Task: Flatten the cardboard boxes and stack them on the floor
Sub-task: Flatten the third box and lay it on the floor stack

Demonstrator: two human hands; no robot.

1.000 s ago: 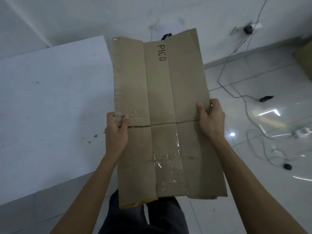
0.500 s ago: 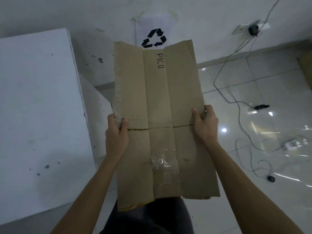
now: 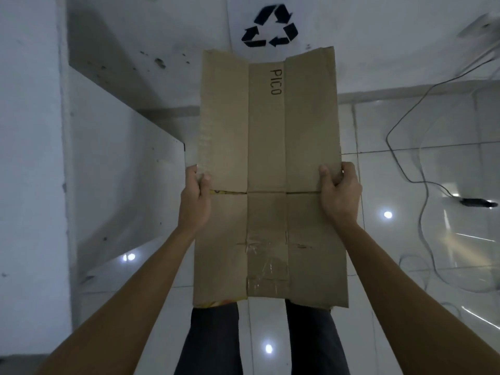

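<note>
Flattened brown cardboard box marked PICO held level over glossy white tiled floor. Left hand grip closed on 9 o'clock edge, right hand on 3 o'clock edge. View swung from white tabletop toward black recycling symbol at 12 o'clock. Box judged flat, ready for lowering onto floor; no stack seen.

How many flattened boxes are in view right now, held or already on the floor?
1. The flattened cardboard box is held between the left hand and right hand, above the floor. No stack shows; anything beneath the held box would be hidden.
</note>
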